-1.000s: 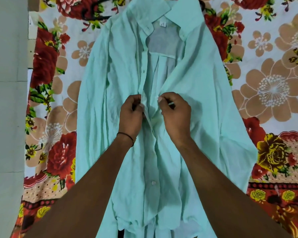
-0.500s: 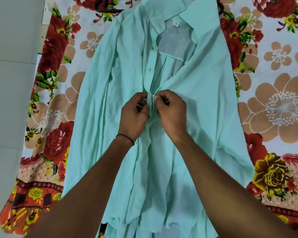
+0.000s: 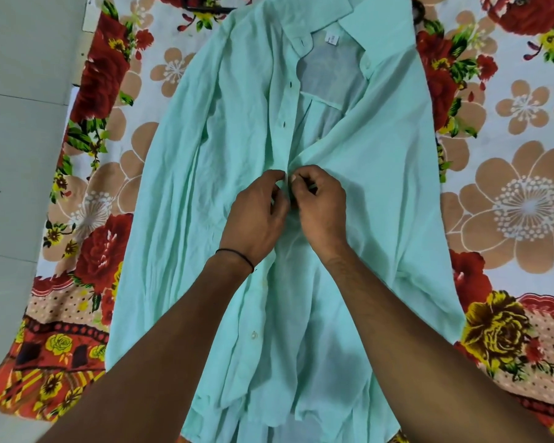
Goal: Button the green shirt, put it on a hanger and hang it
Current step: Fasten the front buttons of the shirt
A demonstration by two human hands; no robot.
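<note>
The green shirt is laid front-up under both hands so that its front edges can be joined. Those edges are pinched together at mid-chest by the left hand and the right hand, apparently for buttoning. A floral bedsheet is spread beneath; pale floor tiles are seen to their left.
</note>
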